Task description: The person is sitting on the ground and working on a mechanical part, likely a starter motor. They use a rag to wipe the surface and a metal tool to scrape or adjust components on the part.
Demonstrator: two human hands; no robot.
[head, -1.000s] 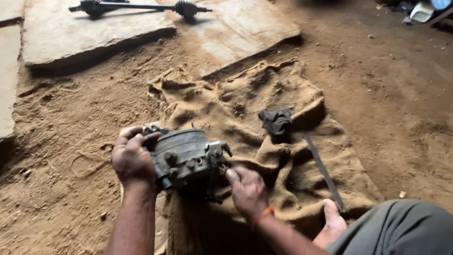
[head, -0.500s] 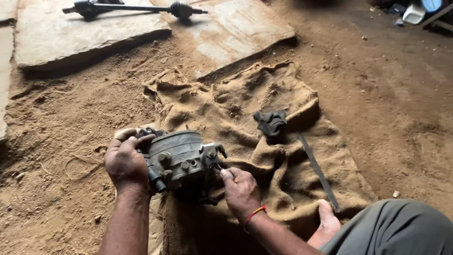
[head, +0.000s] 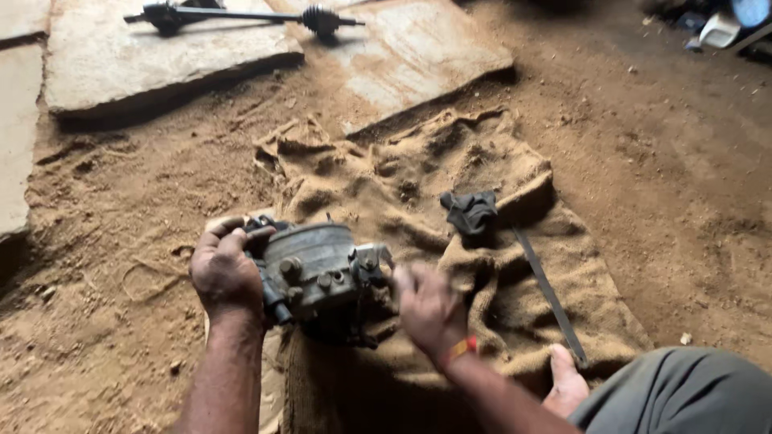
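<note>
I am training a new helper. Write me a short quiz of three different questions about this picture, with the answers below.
1. True or false: the left hand grips the grey metal engine part from its left side.
2. What does the engine part rest on? A) a stone slab B) a burlap sack C) a wooden bench
3. Name the long thin thing that lies on the burlap sack to the right of the right hand.

Key
1. True.
2. B.
3. A flat metal bar, below a dark crumpled rag.
</note>
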